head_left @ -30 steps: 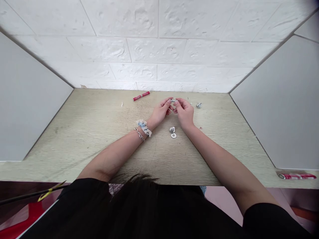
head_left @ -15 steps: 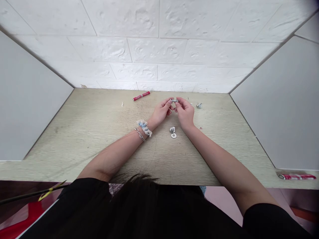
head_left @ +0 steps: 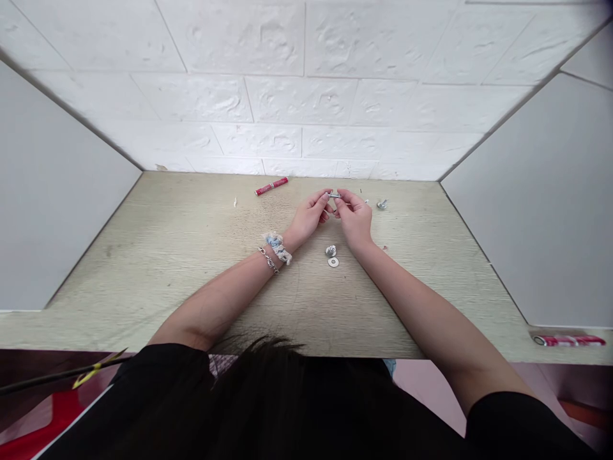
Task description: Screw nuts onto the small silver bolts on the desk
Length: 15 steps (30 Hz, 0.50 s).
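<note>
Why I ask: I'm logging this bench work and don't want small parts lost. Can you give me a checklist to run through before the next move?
1. Left hand on the slim metal part: ok, pinched at the fingertips.
2. Right hand on the same part: ok, pinching its other end.
3. Fit of any pieces within that part: cannot tell, too small.
4. Loose washer in sight: ok, flat on the table.
5. Loose metal pieces gathered together: not ok, one lies beside the washer, another beyond the right hand.
6. Red tube clear of both hands: ok.
</note>
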Available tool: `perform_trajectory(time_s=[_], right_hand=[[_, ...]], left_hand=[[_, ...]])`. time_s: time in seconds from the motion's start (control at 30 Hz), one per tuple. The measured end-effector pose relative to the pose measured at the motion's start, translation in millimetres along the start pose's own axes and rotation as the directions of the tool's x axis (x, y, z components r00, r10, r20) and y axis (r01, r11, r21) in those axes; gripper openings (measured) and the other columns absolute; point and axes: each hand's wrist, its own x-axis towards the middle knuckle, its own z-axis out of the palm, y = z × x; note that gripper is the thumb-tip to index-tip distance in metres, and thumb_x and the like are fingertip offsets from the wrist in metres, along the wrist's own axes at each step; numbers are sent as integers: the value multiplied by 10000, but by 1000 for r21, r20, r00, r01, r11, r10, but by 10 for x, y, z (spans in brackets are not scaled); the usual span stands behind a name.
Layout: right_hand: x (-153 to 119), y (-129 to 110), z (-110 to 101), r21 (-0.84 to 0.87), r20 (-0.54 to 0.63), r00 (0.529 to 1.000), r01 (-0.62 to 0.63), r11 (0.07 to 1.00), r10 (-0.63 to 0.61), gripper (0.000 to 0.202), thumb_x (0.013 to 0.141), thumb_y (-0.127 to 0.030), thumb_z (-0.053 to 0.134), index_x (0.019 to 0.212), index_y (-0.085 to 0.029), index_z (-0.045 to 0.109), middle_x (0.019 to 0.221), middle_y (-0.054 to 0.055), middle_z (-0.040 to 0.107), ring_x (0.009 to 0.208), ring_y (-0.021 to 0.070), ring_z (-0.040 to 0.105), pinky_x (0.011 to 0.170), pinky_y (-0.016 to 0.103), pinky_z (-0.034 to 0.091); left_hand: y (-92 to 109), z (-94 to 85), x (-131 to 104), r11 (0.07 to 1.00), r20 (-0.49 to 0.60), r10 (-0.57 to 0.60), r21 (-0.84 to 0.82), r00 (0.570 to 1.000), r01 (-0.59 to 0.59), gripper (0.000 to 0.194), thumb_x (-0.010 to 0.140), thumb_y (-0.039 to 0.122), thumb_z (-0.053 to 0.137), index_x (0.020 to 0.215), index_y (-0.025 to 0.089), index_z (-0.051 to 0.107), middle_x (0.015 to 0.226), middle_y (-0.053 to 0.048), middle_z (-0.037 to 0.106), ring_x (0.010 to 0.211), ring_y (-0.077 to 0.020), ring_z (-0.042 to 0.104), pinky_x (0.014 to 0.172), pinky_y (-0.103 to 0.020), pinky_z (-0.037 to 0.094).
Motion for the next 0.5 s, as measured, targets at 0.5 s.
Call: perform_trajectory(time_s=[0.5], right_hand=[[43, 43, -11, 27, 28, 999, -31, 999, 30, 394, 722, -365, 640, 1042, -136, 651, 979, 55, 654, 536, 37, 494, 545, 206, 474]], left_hand=[[-29, -16, 19, 1000, 14, 0, 13, 1000, 0, 250, 966, 225, 441, 1129, 119, 599, 631, 39, 547, 502, -32, 468, 517, -164, 350]])
